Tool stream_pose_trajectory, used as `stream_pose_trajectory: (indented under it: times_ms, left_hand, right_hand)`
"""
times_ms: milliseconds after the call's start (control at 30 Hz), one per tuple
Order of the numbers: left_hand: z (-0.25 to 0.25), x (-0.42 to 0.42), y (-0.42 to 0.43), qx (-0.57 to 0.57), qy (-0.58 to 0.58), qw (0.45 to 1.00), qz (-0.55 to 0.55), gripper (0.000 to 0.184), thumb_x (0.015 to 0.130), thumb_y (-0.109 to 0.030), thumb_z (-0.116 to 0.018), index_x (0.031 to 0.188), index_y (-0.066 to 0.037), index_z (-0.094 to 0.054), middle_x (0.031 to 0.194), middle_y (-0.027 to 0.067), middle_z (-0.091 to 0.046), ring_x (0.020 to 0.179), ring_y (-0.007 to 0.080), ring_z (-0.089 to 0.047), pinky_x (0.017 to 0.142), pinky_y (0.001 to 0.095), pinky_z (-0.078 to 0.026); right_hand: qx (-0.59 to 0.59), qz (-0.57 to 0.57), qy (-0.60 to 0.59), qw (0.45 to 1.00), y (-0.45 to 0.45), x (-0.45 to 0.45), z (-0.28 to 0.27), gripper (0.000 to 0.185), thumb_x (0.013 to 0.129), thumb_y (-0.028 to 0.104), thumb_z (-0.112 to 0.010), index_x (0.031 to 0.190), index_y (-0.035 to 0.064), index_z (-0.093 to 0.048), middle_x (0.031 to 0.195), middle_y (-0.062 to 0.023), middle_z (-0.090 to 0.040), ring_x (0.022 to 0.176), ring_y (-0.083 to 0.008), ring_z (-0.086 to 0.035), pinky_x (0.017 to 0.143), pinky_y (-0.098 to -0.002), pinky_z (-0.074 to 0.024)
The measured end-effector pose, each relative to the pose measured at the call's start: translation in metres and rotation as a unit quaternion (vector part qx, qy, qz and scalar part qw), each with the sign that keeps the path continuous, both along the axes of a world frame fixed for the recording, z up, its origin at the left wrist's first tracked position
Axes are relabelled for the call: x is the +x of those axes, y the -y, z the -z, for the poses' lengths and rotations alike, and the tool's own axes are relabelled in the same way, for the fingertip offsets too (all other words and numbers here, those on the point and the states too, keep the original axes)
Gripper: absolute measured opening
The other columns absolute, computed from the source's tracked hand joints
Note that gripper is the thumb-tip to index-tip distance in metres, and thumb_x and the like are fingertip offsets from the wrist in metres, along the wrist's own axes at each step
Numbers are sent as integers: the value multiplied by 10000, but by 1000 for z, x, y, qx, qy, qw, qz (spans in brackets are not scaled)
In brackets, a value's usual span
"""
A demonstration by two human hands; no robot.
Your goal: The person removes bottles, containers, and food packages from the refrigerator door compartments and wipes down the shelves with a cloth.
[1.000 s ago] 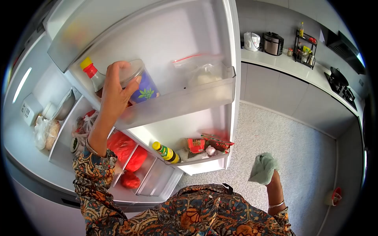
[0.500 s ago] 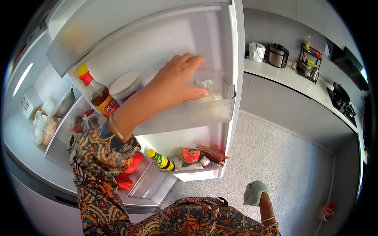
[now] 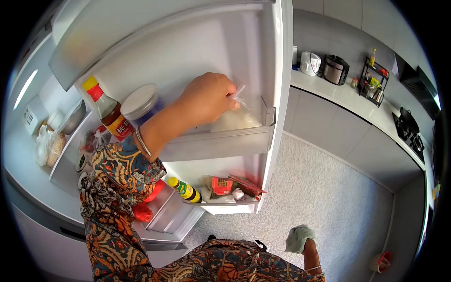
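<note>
My left hand (image 3: 209, 98) is closed on the top of a clear plastic bag (image 3: 237, 118) with whitish contents, in the middle shelf of the fridge door. Left of my forearm on that shelf stand a blue tub with a white lid (image 3: 140, 102) and a sauce bottle with a yellow and red cap (image 3: 109, 110). Low at the right, over the floor, my right hand (image 3: 308, 249) is wrapped in or round a green cloth (image 3: 299, 238); most of its fingers are hidden by the cloth.
The lower door shelf (image 3: 230, 204) holds a yellow-capped bottle (image 3: 185, 190) and red packets (image 3: 222, 185). Fridge drawers with red bags lie below my left arm. A counter (image 3: 329, 94) with cookers, a rack (image 3: 374, 82) and a stove (image 3: 408, 134) runs along the right.
My left hand has moved right from the blue tub to the plastic bag and closed on its top. My right hand, still with the cloth, sits lower and slightly further left in view.
</note>
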State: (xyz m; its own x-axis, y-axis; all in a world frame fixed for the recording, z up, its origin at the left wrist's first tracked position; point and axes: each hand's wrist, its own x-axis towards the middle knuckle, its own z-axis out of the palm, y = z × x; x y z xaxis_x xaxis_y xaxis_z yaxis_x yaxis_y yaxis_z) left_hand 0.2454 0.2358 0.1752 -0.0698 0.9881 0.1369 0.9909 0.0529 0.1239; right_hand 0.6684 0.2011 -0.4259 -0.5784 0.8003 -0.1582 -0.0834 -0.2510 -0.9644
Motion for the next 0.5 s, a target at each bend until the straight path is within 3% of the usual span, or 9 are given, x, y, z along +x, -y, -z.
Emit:
stream_pose_trajectory:
  times_ms: [67,133,233,300,367,400,433,467,500]
  left_hand:
    - [10,-8,4,140,-76,983,86,239,783,-261,-687,773,-28,-636,812,132,-617,790,307,-613,686,421,-474]
    - [6,-5,11,203,-86,974,60,217,782,-232,-685,765,-25,-624,794,121,-606,771,312,-600,673,425,-462]
    - [-12,8,33,296,-80,950,65,189,785,-182,-680,764,-11,-602,788,117,-598,732,323,-580,646,422,-446]
    - [-22,10,46,363,-61,925,91,177,792,-144,-677,767,3,-581,766,117,-579,675,307,-562,608,400,-434]
    - [-26,8,57,430,-28,893,130,173,803,-103,-675,769,17,-555,720,115,-543,591,267,-541,552,362,-421]
    - [-28,9,66,446,5,886,125,134,827,-92,-662,781,5,-581,717,67,-542,574,180,-514,518,291,-398]
    - [-30,11,77,461,40,879,120,102,850,-80,-649,792,-7,-607,714,18,-541,557,93,-487,485,221,-376]
    - [-31,11,87,474,76,869,115,85,874,-68,-636,804,-19,-632,711,-31,-540,541,6,-460,451,150,-353]
    - [-32,9,95,486,92,860,128,82,878,-64,-631,807,-24,-638,734,-31,-558,547,4,-465,458,147,-353]
  right_hand:
    - [173,-64,158,970,-9,1,5,212,925,215,-502,1056,76,-595,1007,-79,-609,925,-189,-597,798,-335,-516]
    - [229,-96,368,896,-15,3,-9,208,854,242,-549,950,83,-642,961,-86,-630,888,-222,-619,772,-348,-520]
    - [282,-129,651,693,-11,1,-57,216,749,283,-619,793,94,-713,892,-97,-662,832,-271,-651,733,-368,-524]
    - [342,-92,622,698,-26,23,-49,191,780,223,-582,790,76,-704,830,-130,-654,784,-313,-653,690,-390,-529]
    - [223,53,526,819,-34,15,-127,241,849,261,-559,812,60,-688,841,-113,-666,761,-287,-650,673,-375,-532]
    - [118,107,388,908,-41,18,-144,282,880,295,-539,874,48,-675,877,-102,-670,780,-264,-650,693,-365,-535]
    - [10,158,235,959,-43,17,-170,328,911,329,-519,935,35,-662,914,-92,-673,798,-242,-651,713,-355,-539]
    - [-21,200,66,977,-37,17,-198,345,936,323,-473,1012,31,-640,919,-83,-667,793,-222,-648,724,-360,-535]
    - [-49,236,-105,965,-31,11,-236,370,960,318,-427,1088,28,-618,923,-74,-661,788,-203,-645,736,-364,-531]
